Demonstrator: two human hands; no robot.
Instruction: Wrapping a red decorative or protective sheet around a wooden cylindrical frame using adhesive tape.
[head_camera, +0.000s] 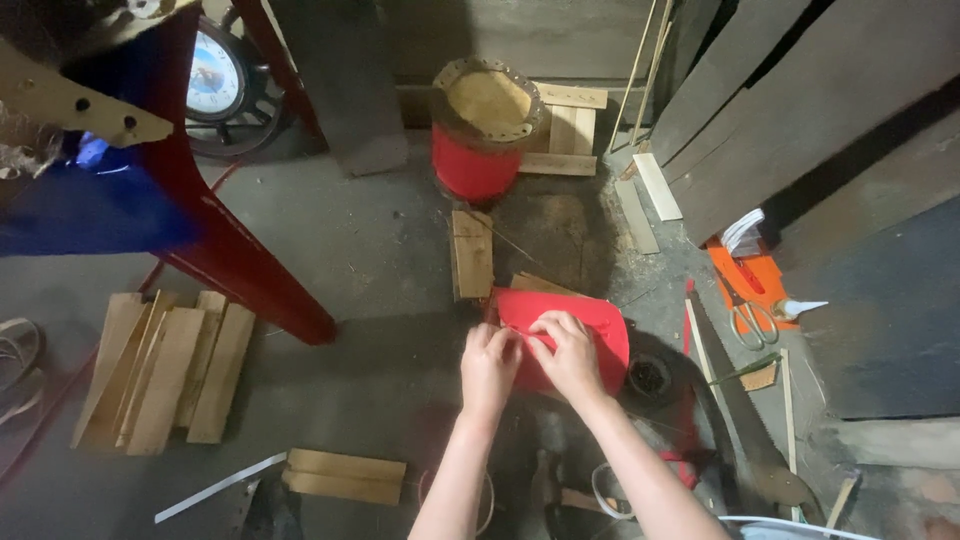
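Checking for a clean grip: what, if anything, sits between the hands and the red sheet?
Nothing visible: the left hand and right hand both rest directly on the red sheet, fingers pinching its near edge.

You see a dim workshop lit softly from above; shadows pool near the floor (380, 240) centre (edges bend, slightly blurred).

free: bare floor (380, 250) left of hands | blocked: saw (735, 400) right, drum (478, 130) ahead

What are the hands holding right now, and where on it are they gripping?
Both the left hand and right hand pinch a red sheet along its near edge, fingertips close together.
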